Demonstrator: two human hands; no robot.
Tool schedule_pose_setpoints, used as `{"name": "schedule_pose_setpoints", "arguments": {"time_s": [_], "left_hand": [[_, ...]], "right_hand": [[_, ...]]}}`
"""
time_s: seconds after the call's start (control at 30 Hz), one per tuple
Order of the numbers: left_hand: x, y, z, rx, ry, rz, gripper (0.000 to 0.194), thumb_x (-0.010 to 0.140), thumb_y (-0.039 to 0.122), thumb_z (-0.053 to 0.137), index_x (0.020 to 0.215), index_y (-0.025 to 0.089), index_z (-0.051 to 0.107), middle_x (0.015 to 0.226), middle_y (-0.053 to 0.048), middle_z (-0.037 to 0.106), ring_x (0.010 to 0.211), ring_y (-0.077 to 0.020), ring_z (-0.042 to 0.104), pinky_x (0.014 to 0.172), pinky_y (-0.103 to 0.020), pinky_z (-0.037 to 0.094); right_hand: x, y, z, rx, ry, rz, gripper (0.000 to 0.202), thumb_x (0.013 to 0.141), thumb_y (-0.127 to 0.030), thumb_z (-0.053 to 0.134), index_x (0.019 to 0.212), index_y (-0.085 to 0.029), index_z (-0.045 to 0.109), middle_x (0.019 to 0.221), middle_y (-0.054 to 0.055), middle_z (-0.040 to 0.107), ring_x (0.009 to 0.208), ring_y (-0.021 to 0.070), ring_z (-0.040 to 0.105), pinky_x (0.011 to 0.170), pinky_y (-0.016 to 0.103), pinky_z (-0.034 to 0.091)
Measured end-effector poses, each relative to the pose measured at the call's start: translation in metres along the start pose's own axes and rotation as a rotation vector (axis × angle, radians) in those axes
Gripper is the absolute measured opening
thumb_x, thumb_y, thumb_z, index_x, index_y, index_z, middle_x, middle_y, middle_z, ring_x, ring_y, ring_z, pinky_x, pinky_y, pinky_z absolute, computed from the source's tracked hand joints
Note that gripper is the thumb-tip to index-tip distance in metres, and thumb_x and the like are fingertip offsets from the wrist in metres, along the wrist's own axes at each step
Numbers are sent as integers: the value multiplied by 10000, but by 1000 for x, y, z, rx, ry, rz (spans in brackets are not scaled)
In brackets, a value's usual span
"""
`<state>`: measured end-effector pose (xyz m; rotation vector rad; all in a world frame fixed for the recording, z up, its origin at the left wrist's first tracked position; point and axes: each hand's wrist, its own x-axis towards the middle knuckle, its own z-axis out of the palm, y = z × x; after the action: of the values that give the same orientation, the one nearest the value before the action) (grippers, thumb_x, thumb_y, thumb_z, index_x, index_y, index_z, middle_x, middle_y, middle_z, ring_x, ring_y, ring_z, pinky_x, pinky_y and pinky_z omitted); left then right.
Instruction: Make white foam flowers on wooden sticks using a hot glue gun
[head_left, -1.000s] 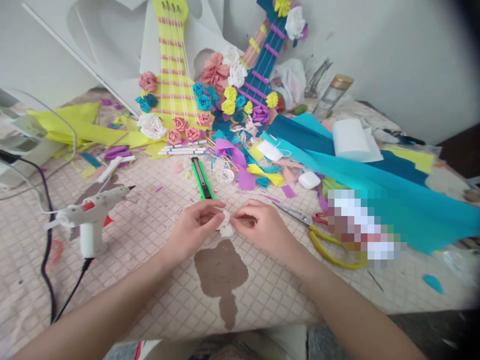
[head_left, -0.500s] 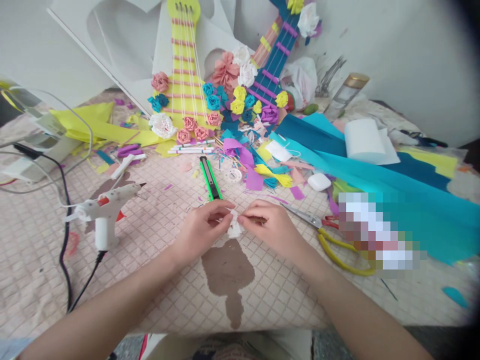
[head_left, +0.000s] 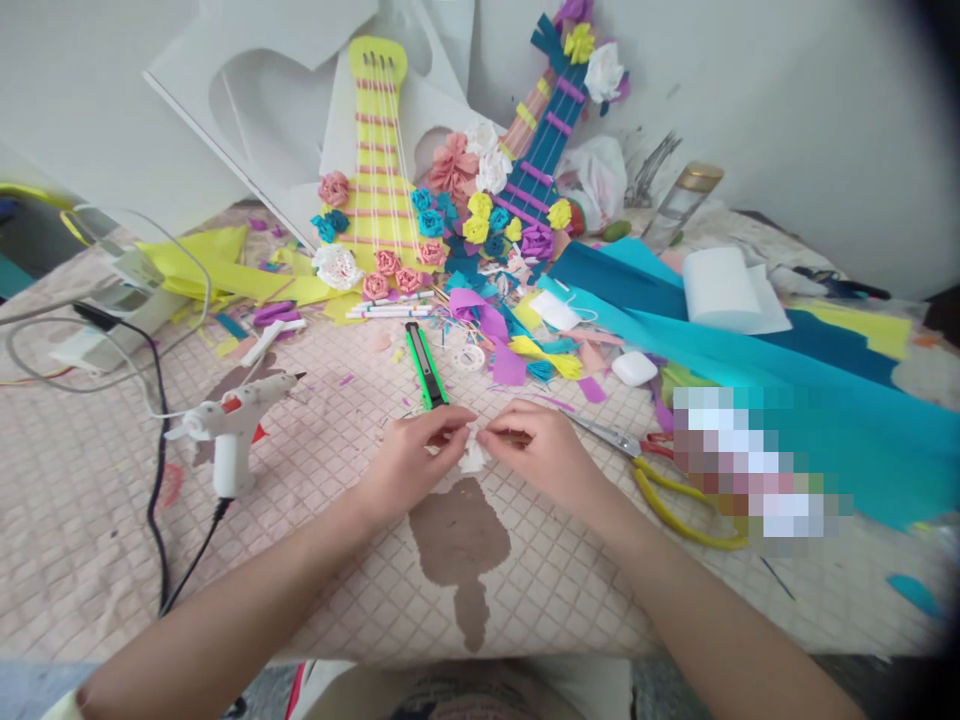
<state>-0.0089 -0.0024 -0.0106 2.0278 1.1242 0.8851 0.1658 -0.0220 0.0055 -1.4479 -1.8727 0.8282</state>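
Between my hands is a small piece of crinkled white paper (head_left: pixel 472 458), pinched from both sides above the brown patch of the tablecloth. My left hand (head_left: pixel 424 450) has its thumb and fingers closed on the paper's left side. With bent fingers, my right hand (head_left: pixel 529 445) pinches its right side; a thin brown stick seems to lie in those fingers, mostly hidden. A green utility knife (head_left: pixel 425 365) lies just beyond my left hand. To the right of my right hand rest scissors with yellow handles (head_left: pixel 675 510).
A white hot glue gun (head_left: pixel 236 430) with a black cord stands at left. At the back lean a yellow paper guitar (head_left: pixel 382 200) and a blue one (head_left: pixel 544 150) with paper flowers. Paper scraps, turquoise crepe paper (head_left: pixel 825 400) and a white roll (head_left: pixel 720 288) cover the far and right side.
The view has shifted slightly, so the back of the table sits lower and farther right. Both hands keep pinching the white paper, with barely any movement of the fingers.
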Motion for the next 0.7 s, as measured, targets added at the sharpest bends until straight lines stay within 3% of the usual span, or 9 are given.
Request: {"name": "schedule_pose_setpoints", "arguments": {"time_s": [0.17, 0.3, 0.47, 0.6, 0.63, 0.7], "left_hand": [[0, 0, -2, 76, -17, 15, 219, 862, 249, 465, 1006, 163, 604, 855, -37, 705, 697, -112, 655, 633, -192, 547], [2, 5, -8, 222, 101, 97, 221, 871, 257, 456, 1010, 147, 589, 953, -91, 673, 862, -176, 638, 733, -291, 537], [-2, 34, -26, 297, 212, 215, 191, 866, 208, 464, 1016, 143, 563, 985, -91, 627, 942, -181, 588, 842, -330, 484], [-27, 53, -51, 336, 247, 233, 185, 840, 162, 499, 1016, 193, 546, 984, -49, 599, 938, -162, 567, 834, -306, 470], [-35, 52, -58, 363, 312, 220, 190, 829, 156, 510, 1010, 206, 541, 974, -40, 589, 937, -164, 560, 847, -321, 460], [-53, 39, -72, 391, 630, 214, 190, 794, 172, 547, 976, 213, 509, 971, -43, 546, 949, -186, 539, 877, -372, 438]], "right_hand": [[2, 2, 0, -36, 2, -22, 226, 799, -201, 557, 588, -157, 628, 637, 1, 548, 609, 101, 522, 563, 234, 364], [3, 3, -1, -54, 23, -29, 224, 791, -205, 568, 580, -160, 627, 627, -4, 538, 596, 99, 515, 563, 237, 362], [2, 4, -2, -33, 19, -1, 181, 779, -217, 577, 626, -166, 658, 650, 8, 576, 592, 106, 522, 555, 237, 370], [2, 6, -2, -25, 20, -7, 198, 776, -242, 567, 608, -179, 650, 654, 8, 591, 601, 118, 523, 564, 247, 374], [2, 7, -3, -14, 20, -8, 211, 775, -250, 562, 592, -179, 639, 651, 9, 593, 603, 121, 525, 564, 249, 377], [2, 7, -4, 17, 21, -11, 231, 773, -271, 553, 572, -179, 618, 644, 11, 593, 609, 130, 530, 564, 254, 385]]}}
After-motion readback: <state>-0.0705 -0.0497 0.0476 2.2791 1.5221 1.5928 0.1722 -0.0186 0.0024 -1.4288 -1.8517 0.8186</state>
